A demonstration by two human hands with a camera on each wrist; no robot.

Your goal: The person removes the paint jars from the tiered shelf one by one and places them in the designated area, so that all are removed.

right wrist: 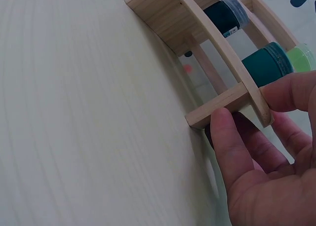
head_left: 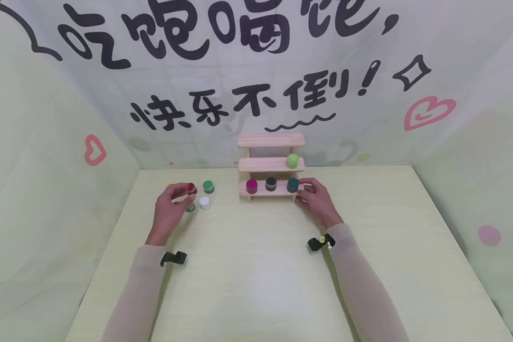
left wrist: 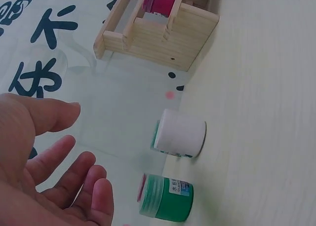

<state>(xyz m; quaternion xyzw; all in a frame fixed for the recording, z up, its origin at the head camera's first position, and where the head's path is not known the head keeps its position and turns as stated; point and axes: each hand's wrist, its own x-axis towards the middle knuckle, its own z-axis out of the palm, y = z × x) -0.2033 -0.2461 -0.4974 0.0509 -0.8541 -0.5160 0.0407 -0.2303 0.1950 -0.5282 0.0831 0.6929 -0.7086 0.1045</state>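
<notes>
My left hand (head_left: 166,211) is over a group of small paint jars, its fingers loosely bent and holding nothing in the left wrist view. Beside its fingertips are a dark red jar (head_left: 191,188) and a green-lidded jar (head_left: 190,207), partly covered by the hand. A white jar (left wrist: 182,133) and a green jar (left wrist: 173,199) stand just to its right. At the right end of a three-tier wooden rack (head_left: 271,164), my right hand (head_left: 318,202) grips the bottom shelf, thumb on the shelf end and fingers around the leg. A teal jar (right wrist: 269,65) sits next to the thumb.
On the bottom shelf are also a magenta jar (head_left: 251,186) and a dark jar (head_left: 271,184). A light green jar (head_left: 292,161) sits on the middle shelf. Behind the table (head_left: 248,266) hangs a printed cloth (head_left: 188,142); an orange bit (head_left: 168,185) peeks past the left hand.
</notes>
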